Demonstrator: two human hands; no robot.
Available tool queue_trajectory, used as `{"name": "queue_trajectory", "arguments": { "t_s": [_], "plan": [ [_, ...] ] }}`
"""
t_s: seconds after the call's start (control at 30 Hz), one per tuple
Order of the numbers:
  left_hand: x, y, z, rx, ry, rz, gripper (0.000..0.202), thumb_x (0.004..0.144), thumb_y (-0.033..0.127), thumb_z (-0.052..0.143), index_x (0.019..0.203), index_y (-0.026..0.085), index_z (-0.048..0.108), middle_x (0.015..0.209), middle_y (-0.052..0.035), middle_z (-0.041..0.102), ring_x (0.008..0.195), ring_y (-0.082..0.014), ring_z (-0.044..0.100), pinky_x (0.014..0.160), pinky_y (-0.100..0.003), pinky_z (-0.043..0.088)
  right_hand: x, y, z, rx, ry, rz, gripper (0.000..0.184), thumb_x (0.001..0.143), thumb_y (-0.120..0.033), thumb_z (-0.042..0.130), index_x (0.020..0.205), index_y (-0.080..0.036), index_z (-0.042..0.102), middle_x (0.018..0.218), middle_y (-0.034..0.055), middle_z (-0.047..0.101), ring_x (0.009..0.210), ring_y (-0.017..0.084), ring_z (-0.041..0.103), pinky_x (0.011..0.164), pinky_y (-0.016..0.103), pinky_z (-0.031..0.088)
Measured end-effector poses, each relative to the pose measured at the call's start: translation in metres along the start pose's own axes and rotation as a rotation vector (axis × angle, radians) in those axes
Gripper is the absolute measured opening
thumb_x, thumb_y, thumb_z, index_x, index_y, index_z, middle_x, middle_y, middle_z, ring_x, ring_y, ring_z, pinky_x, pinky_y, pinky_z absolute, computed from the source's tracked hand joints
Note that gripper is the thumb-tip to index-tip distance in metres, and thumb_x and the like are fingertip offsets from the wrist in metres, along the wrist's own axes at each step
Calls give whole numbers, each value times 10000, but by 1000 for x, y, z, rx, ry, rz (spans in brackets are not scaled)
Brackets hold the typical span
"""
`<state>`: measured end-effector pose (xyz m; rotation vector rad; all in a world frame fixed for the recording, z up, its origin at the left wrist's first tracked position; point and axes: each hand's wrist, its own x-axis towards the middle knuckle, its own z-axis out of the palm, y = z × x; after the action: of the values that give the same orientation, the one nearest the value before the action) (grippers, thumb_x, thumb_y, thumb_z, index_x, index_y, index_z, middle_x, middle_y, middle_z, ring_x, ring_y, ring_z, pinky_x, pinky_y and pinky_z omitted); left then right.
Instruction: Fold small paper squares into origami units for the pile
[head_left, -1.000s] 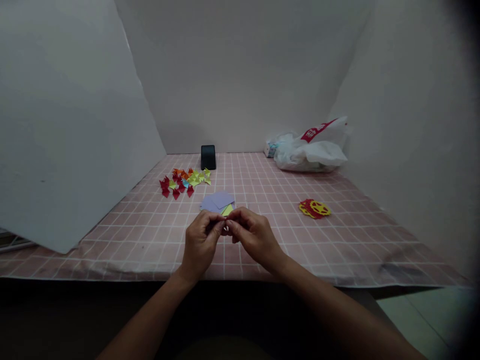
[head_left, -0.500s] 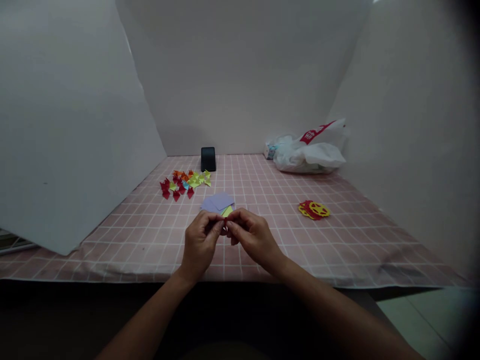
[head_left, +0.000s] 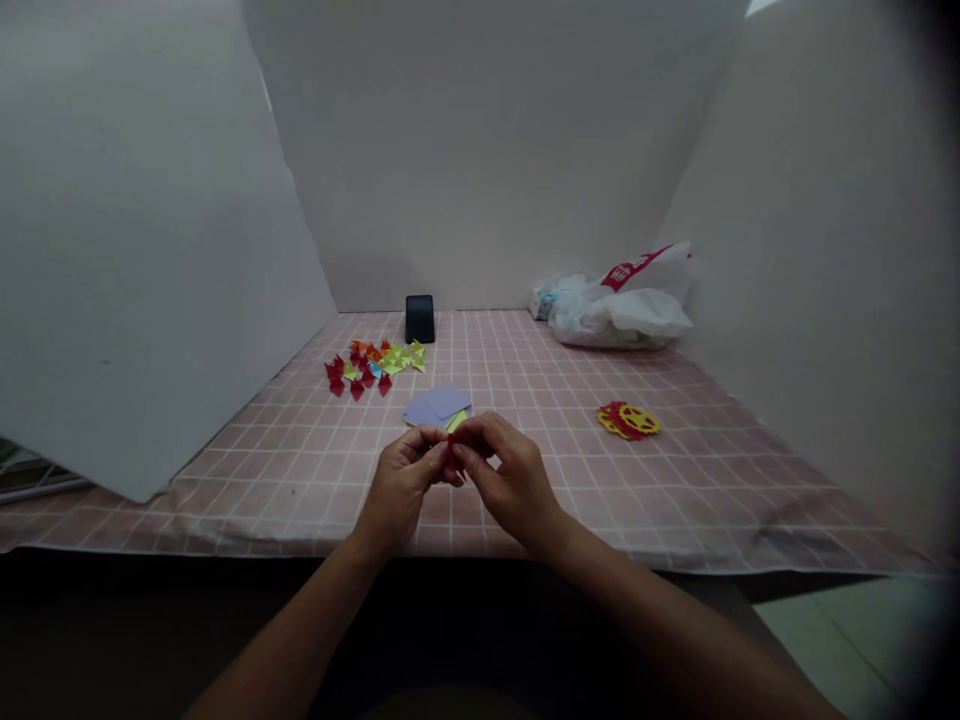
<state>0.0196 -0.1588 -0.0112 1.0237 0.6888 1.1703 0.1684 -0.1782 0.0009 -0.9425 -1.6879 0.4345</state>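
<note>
- A small red paper piece (head_left: pixel 451 456) is being pinched at the grip between the fingertips of the left hand (head_left: pixel 396 485) and the right hand (head_left: pixel 516 482).
- More of the red is being shown now than half a second ago, with a pointed end being exposed below the fingertips.
- Just beyond the grip, purple sheets (head_left: pixel 444 402) and a yellow-green sheet (head_left: pixel 457 420) are being partly covered by the fingers.
- To the grip's right, a wide stretch of checked tablecloth (head_left: pixel 570 465) is being spanned before the red and yellow discs (head_left: pixel 639 420); its front edge is being crossed by both forearms, nearer the body.
- Beyond the grip to the left, folded paper pieces (head_left: pixel 385 384) are being seen overlapped.
- The red piece's full shape is being hidden by fingers; the forearms are being cut off below.
</note>
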Motion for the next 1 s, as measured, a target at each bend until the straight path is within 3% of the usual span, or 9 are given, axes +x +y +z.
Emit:
{"name": "queue_trajectory", "arguments": {
  "t_s": [0.37, 1.0],
  "plan": [
    [-2, -3, 3, -121, -25, -73, 261, 703, 295, 857, 839, 123, 715, 641, 19, 652, 538, -52, 574, 572, -170, 483, -3, 1, 2, -24, 3, -53, 127, 908, -86, 566, 908, -209, 596, 850, 27, 624, 789, 168, 598, 718, 315, 482],
    [-6, -4, 5, -174, 0, -105, 285, 679, 286, 870, 833, 114, 702, 638, 22, 635, 534, -50, 555, 568, -175, 479, -6, 1, 4, 24, -23, 24, 100, 922, -121, 562, 934, -215, 593, 871, 28, 618, 792, 166, 605, 687, 307, 491]
  ]
}}
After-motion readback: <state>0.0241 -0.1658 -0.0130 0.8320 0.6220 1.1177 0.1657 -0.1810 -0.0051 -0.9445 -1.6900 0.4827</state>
